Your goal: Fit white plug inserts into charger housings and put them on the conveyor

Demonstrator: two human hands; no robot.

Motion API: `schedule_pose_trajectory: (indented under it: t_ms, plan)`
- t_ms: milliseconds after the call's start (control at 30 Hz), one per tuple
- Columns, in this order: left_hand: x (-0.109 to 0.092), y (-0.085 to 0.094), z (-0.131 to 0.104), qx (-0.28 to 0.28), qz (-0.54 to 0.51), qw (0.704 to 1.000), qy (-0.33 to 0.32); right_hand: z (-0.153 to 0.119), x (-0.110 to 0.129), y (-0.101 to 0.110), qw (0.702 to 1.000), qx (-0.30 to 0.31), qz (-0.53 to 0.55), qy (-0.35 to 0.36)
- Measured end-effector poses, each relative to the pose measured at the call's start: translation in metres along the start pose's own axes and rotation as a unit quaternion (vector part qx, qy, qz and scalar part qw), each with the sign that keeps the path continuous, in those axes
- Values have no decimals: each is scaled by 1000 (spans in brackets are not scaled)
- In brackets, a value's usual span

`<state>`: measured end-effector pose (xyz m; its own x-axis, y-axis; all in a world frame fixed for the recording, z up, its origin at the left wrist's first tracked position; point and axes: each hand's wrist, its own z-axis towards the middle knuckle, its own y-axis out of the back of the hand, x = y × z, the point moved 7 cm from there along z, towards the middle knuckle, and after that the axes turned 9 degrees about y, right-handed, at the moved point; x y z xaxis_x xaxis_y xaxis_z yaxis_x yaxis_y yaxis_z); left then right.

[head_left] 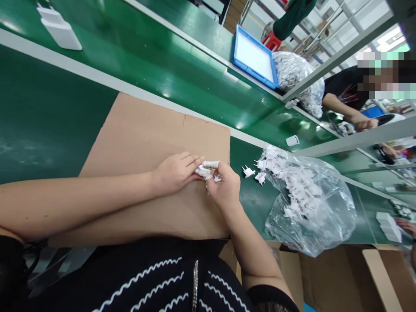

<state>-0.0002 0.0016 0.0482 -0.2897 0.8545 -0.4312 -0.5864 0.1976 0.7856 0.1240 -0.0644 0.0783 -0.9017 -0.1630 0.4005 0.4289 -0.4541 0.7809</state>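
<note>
Over a sheet of cardboard (156, 134), my two hands meet at a small white plastic plug part (204, 171). My left hand (173, 174) closes its fingers on the part from the left. From the other side my right hand (225, 185) grips it, one finger wrapped in whitish tape. Another bit of white plastic (217, 178) shows between the right thumb and fingers. Fingers hide much of what is held. Just right of my right hand, a loose white two-pin plug piece (248, 171) and another plug piece (260, 178) lie on the green bench.
A clear plastic bag (334, 203) full of white plug pieces lies on the right. Beyond the bench rail runs a green belt with a white charger (60, 28) and a white housing (293, 141). A blue tray (256, 56) stands farther back. A co-worker's hand (364, 122) is across.
</note>
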Motion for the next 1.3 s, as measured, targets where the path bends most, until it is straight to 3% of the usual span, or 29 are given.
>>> schedule_pose_trajectory:
  t_ms: [133, 233, 300, 367, 467, 567, 700, 800, 900, 1000, 1100, 1200, 1300]
  plan:
    - [-3, 2, 1, 8, 41, 999, 1, -3, -6, -10, 996, -6, 75, -49]
    - [-2, 7, 5, 14, -8, 1000, 25, 0, -16, -13, 980, 33, 175, -89]
    - [6, 6, 12, 54, -72, 994, 68, 4, -29, -1, 973, 46, 202, -101]
    - [22, 3, 27, 83, -129, 979, 132, 3, -53, 25, 983, 26, 134, -125]
    - [60, 7, 64, 52, -156, 962, 217, -9, -98, 66, 977, 13, -76, -201]
    - [105, 14, 107, 14, -105, 955, 277, -23, -129, 75, 952, 73, -170, -245]
    - [155, 23, 150, -22, -27, 942, 334, -23, -137, 61, 955, 100, -122, -253]
    - [178, 28, 164, -37, -22, 934, 354, -14, -130, 49, 962, 59, -41, -264]
    - [187, 29, 163, -44, -13, 926, 374, -3, -120, 39, 960, -9, 100, -262]
    - [174, 37, 151, -111, 7, 925, 364, -1, -113, 25, 898, -68, 310, -305]
    - [131, 35, 133, -145, 2, 953, 267, -3, -103, 12, 805, -85, 469, -354]
    - [78, 15, 107, -51, -52, 983, 166, -3, -92, 5, 751, -65, 543, -370]
    - [30, -5, 77, 81, -151, 979, 108, -2, -85, 1, 727, -32, 577, -371]
